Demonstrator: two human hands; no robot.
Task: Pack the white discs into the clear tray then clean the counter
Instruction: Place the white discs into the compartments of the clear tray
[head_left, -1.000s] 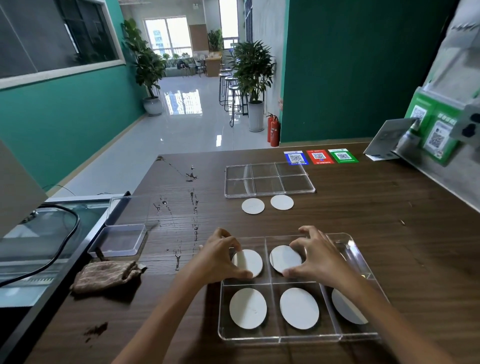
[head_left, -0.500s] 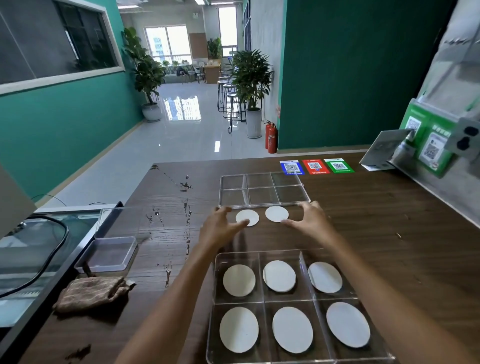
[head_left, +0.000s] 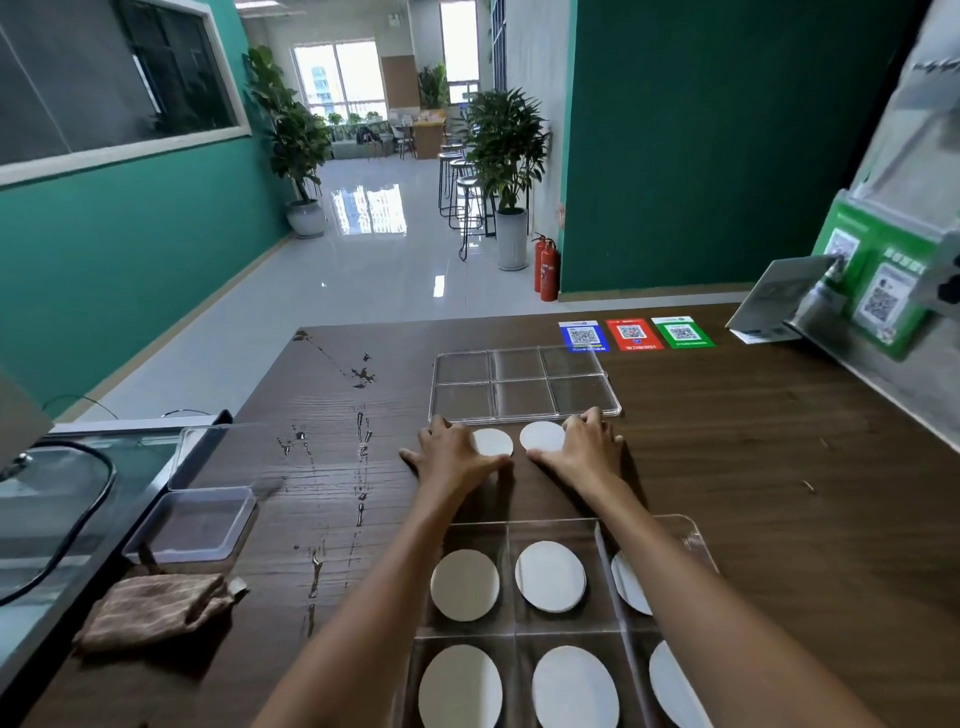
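Observation:
Two loose white discs lie on the brown counter just in front of an empty clear six-cell tray (head_left: 524, 384). My left hand (head_left: 452, 457) curls round the left disc (head_left: 493, 441), thumb at its near edge. My right hand (head_left: 587, 449) grips the right disc (head_left: 543, 435) the same way, its fingertips touching the empty tray's front rim. Closer to me, a second clear tray (head_left: 685, 530) holds several white discs (head_left: 465, 584), one per cell; my right forearm hides part of its right column.
Water streaks (head_left: 361, 441) run down the counter left of the trays. A brown cloth (head_left: 150, 610) and a small clear box (head_left: 195, 525) lie at the left edge by a sink. QR cards (head_left: 636, 332) and a card stand (head_left: 779, 301) sit at the back right.
Both hands left the near tray and reached forward to the two loose discs. They now close round the discs instead of just touching them.

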